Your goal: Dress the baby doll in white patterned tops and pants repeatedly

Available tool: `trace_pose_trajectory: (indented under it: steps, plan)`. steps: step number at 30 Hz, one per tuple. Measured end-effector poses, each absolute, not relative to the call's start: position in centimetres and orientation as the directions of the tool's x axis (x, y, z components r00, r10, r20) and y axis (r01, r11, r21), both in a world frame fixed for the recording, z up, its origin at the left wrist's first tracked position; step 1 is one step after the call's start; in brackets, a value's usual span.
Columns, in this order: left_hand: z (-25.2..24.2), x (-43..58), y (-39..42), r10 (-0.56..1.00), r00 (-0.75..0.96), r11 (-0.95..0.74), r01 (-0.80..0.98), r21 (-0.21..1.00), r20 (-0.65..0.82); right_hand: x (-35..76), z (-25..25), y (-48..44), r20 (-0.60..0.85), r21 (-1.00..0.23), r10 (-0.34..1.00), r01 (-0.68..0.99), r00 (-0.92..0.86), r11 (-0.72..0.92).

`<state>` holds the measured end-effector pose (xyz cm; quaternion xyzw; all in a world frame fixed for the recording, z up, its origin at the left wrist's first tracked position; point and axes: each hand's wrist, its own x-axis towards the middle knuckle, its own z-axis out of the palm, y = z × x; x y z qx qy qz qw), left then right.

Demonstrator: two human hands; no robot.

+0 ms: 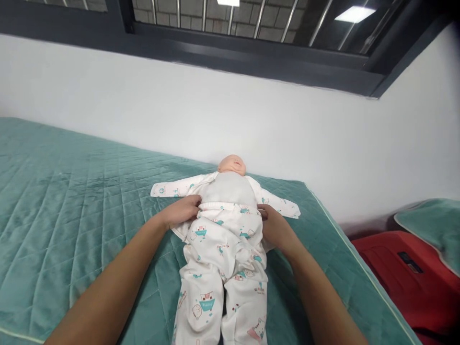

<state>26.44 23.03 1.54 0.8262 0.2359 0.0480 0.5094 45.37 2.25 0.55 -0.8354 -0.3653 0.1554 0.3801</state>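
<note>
A baby doll [233, 164] lies on its back on a green quilted cover, its head close to the wall. It wears white printed pants [224, 249] pulled up to the belly and a white printed jacket [278, 203] that lies open with both sleeves spread. The doll's pale torso [230, 188] shows between the jacket's sides. My left hand [184, 211] is closed at the left end of the waistband, its fingertips at the cloth. At the right end, my right hand [275, 225] grips the waistband too, its fingers partly hidden.
The green quilted cover [89, 206] spreads far to the left. Behind the doll rises a white wall [179, 110] below a dark window frame [251, 60] with metal bars. A red plastic object [406, 278] with green cloth [436, 225] on it stands past the right edge.
</note>
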Motion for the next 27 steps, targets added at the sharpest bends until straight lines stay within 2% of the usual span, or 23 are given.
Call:
trace_pose_trajectory:
  steps: [4, 6, 9, 14, 17, 20, 24, 27]
  plan:
    - [1.7, 26.4, 23.1, 0.387, 0.916, -0.456, 0.292, 0.841, -0.108, 46.2, 1.6, 3.0, 0.012, -0.621, 0.771, 0.609, 0.636, -0.493]
    - [1.9, 26.5, 23.1, 0.358, 0.928, -0.464, 0.27, 0.844, -0.101, 46.2, 1.7, 2.8, 0.004, -0.677, 0.793, 0.585, 0.61, -0.447]
    - [2.2, 26.5, 22.7, 0.311, 0.944, -0.415, 0.237, 0.878, -0.108, 45.9, 1.4, 2.2, -0.044, -0.845, 0.84, 0.428, 0.541, -0.32]
    - [1.7, 26.9, 22.0, 0.299, 0.942, -0.113, 0.194, 0.974, -0.153, 45.7, 0.3, 1.8, -0.008, -0.919, 0.826, 0.322, 0.563, -0.228]
    - [1.1, 27.1, 21.9, 0.364, 0.899, 0.072, 0.234, 0.97, -0.243, 45.9, -0.2, 2.0, -0.01, -0.946, 0.814, 0.258, 0.581, -0.197]
    - [0.8, 27.2, 21.7, 0.413, 0.87, 0.16, 0.223, 0.962, -0.271, 46.3, -0.6, 2.2, 0.003, -0.963, 0.801, 0.217, 0.598, -0.159]
    - [1.1, 27.1, 21.5, 0.443, 0.858, 0.121, 0.229, 0.966, -0.259, 46.8, -1.2, 2.3, 0.027, -0.971, 0.801, 0.206, 0.599, -0.12]
    - [1.5, 27.0, 21.7, 0.451, 0.871, -0.063, 0.251, 0.966, -0.197, 47.0, -1.5, 2.3, 0.049, -0.973, 0.815, 0.211, 0.578, -0.091]
